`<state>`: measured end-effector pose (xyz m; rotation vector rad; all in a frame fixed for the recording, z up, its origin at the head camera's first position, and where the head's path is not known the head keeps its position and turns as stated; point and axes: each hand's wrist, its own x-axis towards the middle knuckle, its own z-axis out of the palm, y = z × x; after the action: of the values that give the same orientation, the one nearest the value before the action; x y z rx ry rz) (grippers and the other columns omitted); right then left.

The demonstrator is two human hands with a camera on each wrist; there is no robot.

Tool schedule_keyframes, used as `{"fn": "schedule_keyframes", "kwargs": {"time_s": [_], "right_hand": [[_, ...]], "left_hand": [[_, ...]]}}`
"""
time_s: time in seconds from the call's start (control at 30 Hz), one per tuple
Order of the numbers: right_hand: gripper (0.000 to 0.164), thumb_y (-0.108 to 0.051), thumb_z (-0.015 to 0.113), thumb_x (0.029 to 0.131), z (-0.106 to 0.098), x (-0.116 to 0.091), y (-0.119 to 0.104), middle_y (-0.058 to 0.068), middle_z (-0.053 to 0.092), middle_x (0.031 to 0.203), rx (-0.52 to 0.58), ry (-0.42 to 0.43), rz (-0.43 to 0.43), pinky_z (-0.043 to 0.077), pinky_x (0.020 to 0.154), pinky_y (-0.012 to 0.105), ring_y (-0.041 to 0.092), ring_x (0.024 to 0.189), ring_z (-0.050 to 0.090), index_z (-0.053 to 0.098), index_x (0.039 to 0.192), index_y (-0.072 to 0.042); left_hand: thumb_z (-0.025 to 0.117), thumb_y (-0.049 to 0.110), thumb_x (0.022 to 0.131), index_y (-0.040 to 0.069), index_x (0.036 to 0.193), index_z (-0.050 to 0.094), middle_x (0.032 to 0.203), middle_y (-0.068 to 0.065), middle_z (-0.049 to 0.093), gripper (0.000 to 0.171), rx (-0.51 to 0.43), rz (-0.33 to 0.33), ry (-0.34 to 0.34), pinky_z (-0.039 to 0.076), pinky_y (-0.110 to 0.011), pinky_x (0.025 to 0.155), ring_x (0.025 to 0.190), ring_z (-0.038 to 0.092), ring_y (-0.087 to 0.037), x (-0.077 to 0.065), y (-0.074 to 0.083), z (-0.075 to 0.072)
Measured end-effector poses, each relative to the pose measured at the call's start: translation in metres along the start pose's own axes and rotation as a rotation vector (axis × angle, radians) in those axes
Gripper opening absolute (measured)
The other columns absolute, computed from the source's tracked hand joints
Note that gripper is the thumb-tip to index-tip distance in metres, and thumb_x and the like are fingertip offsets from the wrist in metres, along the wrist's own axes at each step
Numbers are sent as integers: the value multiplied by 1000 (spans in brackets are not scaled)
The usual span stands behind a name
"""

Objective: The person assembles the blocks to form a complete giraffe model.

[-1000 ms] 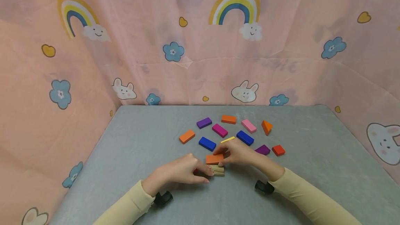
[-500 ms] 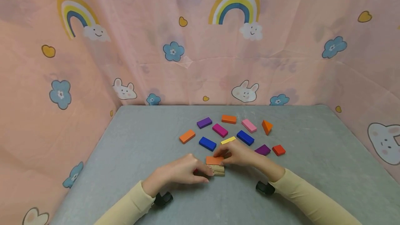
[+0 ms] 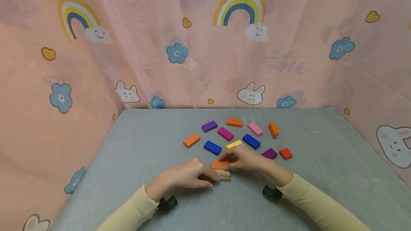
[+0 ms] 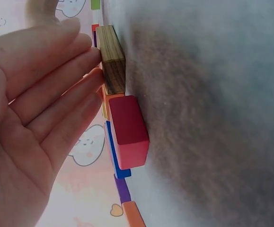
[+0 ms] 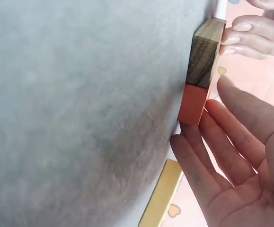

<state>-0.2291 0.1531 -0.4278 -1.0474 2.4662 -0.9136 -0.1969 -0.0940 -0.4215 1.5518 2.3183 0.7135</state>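
A wood-grain block (image 3: 224, 175) lies on the table in front of me, its far side against an orange block (image 3: 219, 165). My left hand (image 3: 189, 174) touches the wood-grain block with its fingertips; in the left wrist view its fingers are nearly straight. Beside that block stands a red block (image 4: 129, 127), mostly hidden under the left hand in the head view. With thumb and fingers, my right hand (image 3: 245, 158) pinches the orange block. In the right wrist view, the fingertips bend behind the orange block (image 5: 192, 105), and the thumb lies along its top side.
Just beyond the right hand lies a yellow block (image 3: 233, 144). Blue blocks (image 3: 212, 147), a magenta block (image 3: 225, 133), a pink block (image 3: 255, 129), an orange triangle (image 3: 274, 130), a dark purple block (image 3: 269, 153) and a red block (image 3: 285, 154) are scattered farther back.
My right hand and the orange block have shifted slightly toward me, showing more of the yellow block. The left hand stays in place.
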Motion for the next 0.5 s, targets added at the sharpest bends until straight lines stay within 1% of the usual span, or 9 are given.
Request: {"fn": "schedule_keyframes", "kwargs": {"time_s": [0.1, 0.2, 0.37, 0.43, 0.5], "right_hand": [[28, -22, 72, 85, -3, -4, 1, 0, 69, 106, 39, -3, 24, 55, 83, 28, 16, 100, 65, 69, 110, -12], [32, -26, 70, 85, -11, -11, 4, 2, 69, 109, 63, 20, 42, 54, 85, 31, 18, 102, 65, 68, 113, -10], [34, -28, 69, 86, -29, -31, 11, 7, 69, 112, 54, 84, 63, 52, 89, 40, 22, 106, 63, 67, 114, -9], [34, -26, 70, 86, -36, -40, 15, 10, 68, 112, 40, 108, 66, 51, 90, 44, 24, 106, 63, 66, 115, -7], [35, -24, 71, 85, -42, -48, 20, 12, 68, 112, 26, 137, 60, 51, 90, 45, 25, 106, 64, 66, 115, -5]], "left_hand": [[68, 18, 88, 13, 112, 71, 108, 6, 71, 25, 5, -3, 1, 44, -9, 89, 103, 59, 5, 1, 1, 0], [69, 15, 87, 13, 111, 71, 107, 6, 70, 24, 9, 0, 17, 45, -9, 87, 101, 59, 5, 2, 1, 1], [71, 13, 85, 14, 110, 71, 110, 5, 69, 25, 32, 0, 95, 46, -12, 89, 103, 60, 2, 8, 0, 2], [71, 15, 85, 15, 110, 70, 110, 5, 69, 25, 60, -6, 127, 47, -13, 89, 104, 60, 1, 11, -1, 2], [72, 17, 84, 15, 111, 70, 111, 5, 69, 27, 83, -21, 142, 46, -13, 90, 105, 60, 1, 14, -2, 2]]}}
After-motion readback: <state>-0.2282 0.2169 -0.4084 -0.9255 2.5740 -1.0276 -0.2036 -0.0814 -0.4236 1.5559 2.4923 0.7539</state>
